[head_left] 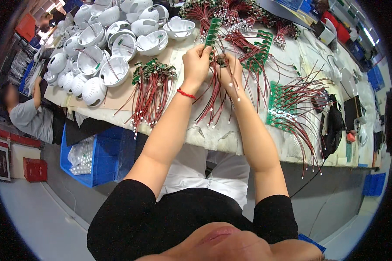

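Observation:
My left hand [197, 61] pinches the lower end of a long green circuit board strip [212, 31] that rises away from me over the table. My right hand [231, 68] grips a small green board piece beside it, with a bunch of red wires [213, 98] hanging down from both hands toward the table edge. A red string bracelet circles my left wrist. The two hands are close together, almost touching.
A bundle of small wired green boards [150, 85] lies left of my hands. Several white plastic dome shells [102, 48] fill the back left. More wired board strips [287, 108] lie to the right. A blue bin [98, 161] sits under the table. Another person [28, 115] sits far left.

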A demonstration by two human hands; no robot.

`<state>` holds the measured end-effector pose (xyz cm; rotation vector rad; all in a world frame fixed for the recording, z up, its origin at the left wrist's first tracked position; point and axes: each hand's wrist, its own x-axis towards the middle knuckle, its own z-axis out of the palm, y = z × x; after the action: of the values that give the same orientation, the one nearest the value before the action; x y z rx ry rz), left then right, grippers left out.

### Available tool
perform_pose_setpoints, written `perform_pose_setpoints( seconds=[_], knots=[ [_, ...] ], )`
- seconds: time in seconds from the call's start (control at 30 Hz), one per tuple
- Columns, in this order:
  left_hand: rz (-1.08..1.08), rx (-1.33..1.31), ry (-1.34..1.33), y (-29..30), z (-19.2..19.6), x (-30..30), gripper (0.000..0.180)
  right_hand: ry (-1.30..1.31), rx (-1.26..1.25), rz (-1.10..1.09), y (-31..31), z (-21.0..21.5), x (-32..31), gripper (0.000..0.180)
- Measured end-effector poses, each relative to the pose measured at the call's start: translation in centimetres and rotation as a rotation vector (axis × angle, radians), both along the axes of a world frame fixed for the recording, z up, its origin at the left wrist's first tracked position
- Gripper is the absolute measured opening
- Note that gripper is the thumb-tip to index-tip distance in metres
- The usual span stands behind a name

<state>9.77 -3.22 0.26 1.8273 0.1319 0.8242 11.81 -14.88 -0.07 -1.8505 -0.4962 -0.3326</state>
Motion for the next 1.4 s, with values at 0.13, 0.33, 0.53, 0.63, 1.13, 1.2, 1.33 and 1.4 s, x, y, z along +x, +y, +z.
perform_pose_setpoints(
  seconds=[0.13,0.33,0.53,0.63,1.13,1.2,1.33,1.4],
  knots=[
    [-0.364,-0.376,0.08,1.7,0.5,-0.5,0.027,0.513,0.464,0.178,-1.8,0.3,1.7,0.019],
    [-0.757,-0.442,0.533,2.2,2.9,-2.5,0.028,0.601,0.682,0.268,-2.6,1.2,1.8,0.024],
    [-0.807,-0.136,0.641,1.4,2.8,-3.1,0.032,0.628,0.788,0.421,-3.8,2.8,1.8,0.024],
    [-0.681,-0.014,0.672,1.2,3.2,-3.2,0.034,0.62,0.685,0.409,-4.4,4.0,1.3,0.023],
    [-0.113,0.171,0.042,-2.6,2.5,-2.5,0.021,0.421,0.521,0.379,-3.7,3.0,1.2,0.014],
    [-0.123,0.152,0.011,-2.7,2.3,-2.3,0.022,0.408,0.481,0.377,-3.9,2.9,1.5,0.015],
    [-0.156,0.114,0.006,-2.5,2.8,-2.6,0.021,0.391,0.437,0.402,-4.2,3.2,1.5,0.018],
    [-0.18,0.09,-0.002,-2.2,2.7,-2.4,0.021,0.426,0.41,0.388,-4.3,3.3,1.6,0.018]
  ],
)
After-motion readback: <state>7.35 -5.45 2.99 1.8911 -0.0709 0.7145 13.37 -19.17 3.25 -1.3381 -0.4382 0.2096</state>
